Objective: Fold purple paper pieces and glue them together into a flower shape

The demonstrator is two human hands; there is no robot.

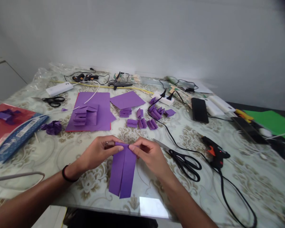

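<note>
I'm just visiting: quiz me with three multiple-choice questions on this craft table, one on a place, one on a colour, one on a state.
1. Where do the large black scissors lie?
A. right of the hands
B. on the red packet
C. under the green sheet

2. What colour is the paper strip being held?
A. green
B. purple
C. red

3. How is the strip held?
A. by one hand only
B. lying untouched
C. pinched at its top by both hands

Answers: A, they lie beside the right hand; B, it is purple; C, the left hand and right hand both grip its top edge.
</note>
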